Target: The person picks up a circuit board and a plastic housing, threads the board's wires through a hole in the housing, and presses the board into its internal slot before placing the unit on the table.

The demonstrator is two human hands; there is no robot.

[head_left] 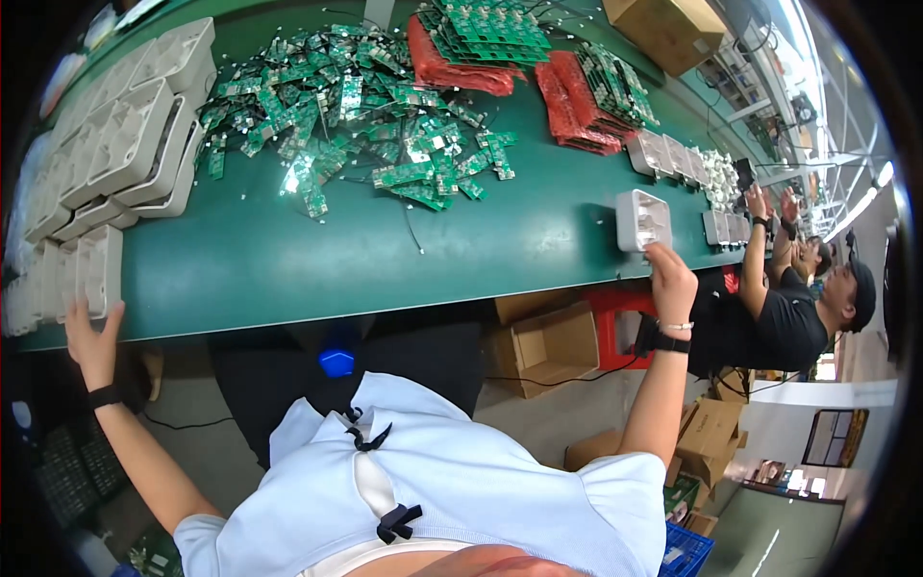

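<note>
At the near left edge of the table, my left hand (94, 346) grips the near end of a white plastic housing (99, 267), thumb at its corner. This housing stands in a row with other open housings. Toward the right, the fingers of my right hand (675, 285) are closed on the near end of another white plastic housing (629, 221), its open, divided side facing up. Between my hands, beyond the bare front strip, lies a large loose heap of small green circuit boards (336, 106) with thin dark wires.
Stacked white housings (125, 139) rise at the far left. Red bubble-wrap bags (577, 113) and panels of green boards (486, 34) lie at the back. More housings (663, 156) line the right side, near co-workers (798, 308). An open cardboard box (548, 351) stands below the table.
</note>
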